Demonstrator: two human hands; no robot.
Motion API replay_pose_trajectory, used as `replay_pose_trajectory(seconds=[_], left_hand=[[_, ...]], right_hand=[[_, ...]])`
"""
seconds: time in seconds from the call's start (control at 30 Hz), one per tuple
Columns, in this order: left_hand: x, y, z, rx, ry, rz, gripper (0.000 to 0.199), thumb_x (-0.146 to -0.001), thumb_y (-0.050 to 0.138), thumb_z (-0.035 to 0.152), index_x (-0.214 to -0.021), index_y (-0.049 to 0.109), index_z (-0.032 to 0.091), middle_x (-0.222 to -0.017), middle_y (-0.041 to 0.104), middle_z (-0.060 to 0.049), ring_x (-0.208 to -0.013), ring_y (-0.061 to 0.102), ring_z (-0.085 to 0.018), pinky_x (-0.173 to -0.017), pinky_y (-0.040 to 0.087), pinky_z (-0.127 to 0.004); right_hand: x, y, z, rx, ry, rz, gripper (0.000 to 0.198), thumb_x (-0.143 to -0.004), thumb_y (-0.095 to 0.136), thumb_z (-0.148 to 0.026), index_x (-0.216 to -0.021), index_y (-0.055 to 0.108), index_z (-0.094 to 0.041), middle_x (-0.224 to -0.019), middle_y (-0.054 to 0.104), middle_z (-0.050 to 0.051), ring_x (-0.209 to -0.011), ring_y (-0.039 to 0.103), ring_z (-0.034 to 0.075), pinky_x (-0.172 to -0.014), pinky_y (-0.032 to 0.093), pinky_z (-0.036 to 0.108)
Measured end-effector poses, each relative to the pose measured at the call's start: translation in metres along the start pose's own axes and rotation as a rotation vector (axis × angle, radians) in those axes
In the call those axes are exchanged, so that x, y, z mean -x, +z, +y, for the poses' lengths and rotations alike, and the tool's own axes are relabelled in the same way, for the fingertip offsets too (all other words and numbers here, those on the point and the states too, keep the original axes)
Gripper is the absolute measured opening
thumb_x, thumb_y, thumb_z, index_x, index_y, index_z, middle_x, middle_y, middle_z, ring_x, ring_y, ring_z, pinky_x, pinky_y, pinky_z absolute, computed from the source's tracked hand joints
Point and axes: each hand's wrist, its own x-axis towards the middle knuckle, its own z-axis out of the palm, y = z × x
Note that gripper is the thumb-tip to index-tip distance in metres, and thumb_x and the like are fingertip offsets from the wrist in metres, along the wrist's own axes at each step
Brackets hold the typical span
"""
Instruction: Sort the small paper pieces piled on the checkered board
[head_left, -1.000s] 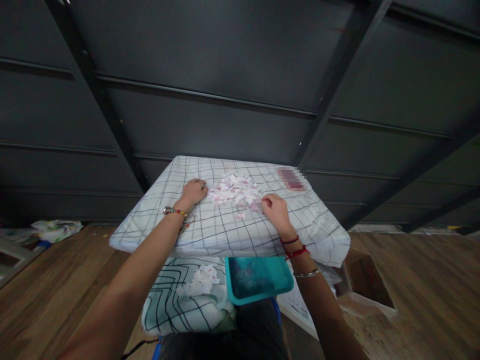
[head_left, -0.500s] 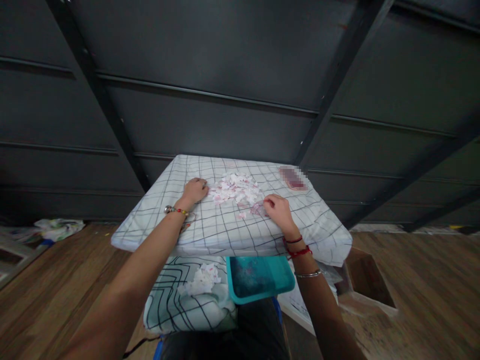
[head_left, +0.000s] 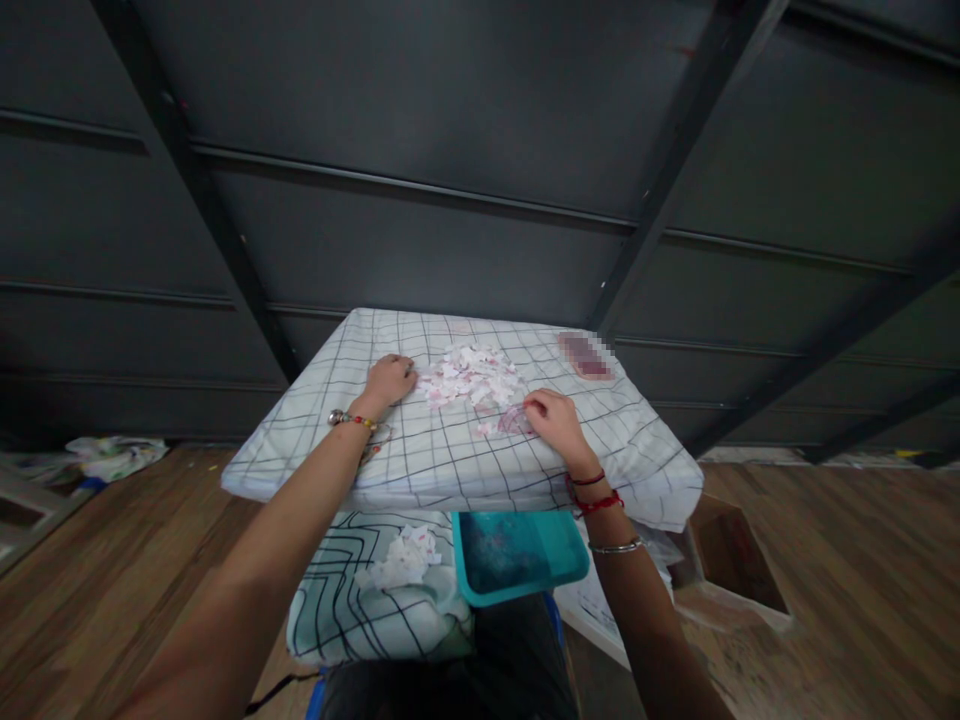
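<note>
A pile of small white and pinkish paper scraps (head_left: pixel 476 375) lies on a white cloth with dark grid lines (head_left: pixel 435 460) that covers the table. At the pile's left edge, my left hand (head_left: pixel 391 380) rests on the cloth with loosely bent fingers and nothing visible in them. To the right and nearer me, my right hand (head_left: pixel 555 418) has thumb and fingers pinched at the edge of a small see-through pinkish piece, which looks like a thin plastic bag (head_left: pixel 513 421). A few loose scraps (head_left: pixel 486 429) lie just left of that piece.
Below the table's front edge, a teal plastic tray (head_left: pixel 566 555) sits over my lap. Left of it, more white scraps (head_left: pixel 409 558) lie on a folded checked cloth (head_left: pixel 360 625). A pinkish flat item (head_left: pixel 586 357), blurred, lies back right. An open cardboard box (head_left: pixel 735 560) stands on the floor.
My right hand has shifted slightly left with the see-through piece, which is now closer to the loose scraps. My left hand stays almost still.
</note>
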Motion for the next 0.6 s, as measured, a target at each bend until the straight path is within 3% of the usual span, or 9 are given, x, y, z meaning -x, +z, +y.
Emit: replay_pose_trajectory(seconds=[0.2, 0.6], left_hand=[[-0.0024, 0.0027, -0.0019, -0.021, -0.016, -0.005, 0.041, -0.083, 0.039, 0.032, -0.115, 0.061, 0.019, -0.120, 0.060, -0.006, -0.114, 0.051, -0.020, -0.094, 0.042, -0.030], [-0.0015, 0.0007, -0.0012, -0.028, -0.011, -0.008, 0.041, -0.082, 0.040, 0.031, -0.115, 0.061, 0.018, -0.119, 0.061, -0.006, -0.113, 0.052, -0.020, -0.095, 0.042, -0.030]], right_hand=[[-0.0002, 0.0039, 0.0025, 0.022, 0.028, 0.072, 0.018, -0.073, 0.045, -0.013, -0.070, 0.062, -0.018, -0.072, 0.061, 0.003, -0.068, 0.055, 0.016, -0.066, 0.040, 0.026], [-0.0005, 0.0061, 0.0057, 0.006, -0.022, 0.036, 0.016, -0.072, 0.047, -0.012, -0.073, 0.062, -0.018, -0.069, 0.058, 0.002, -0.066, 0.052, 0.015, -0.063, 0.038, 0.025]])
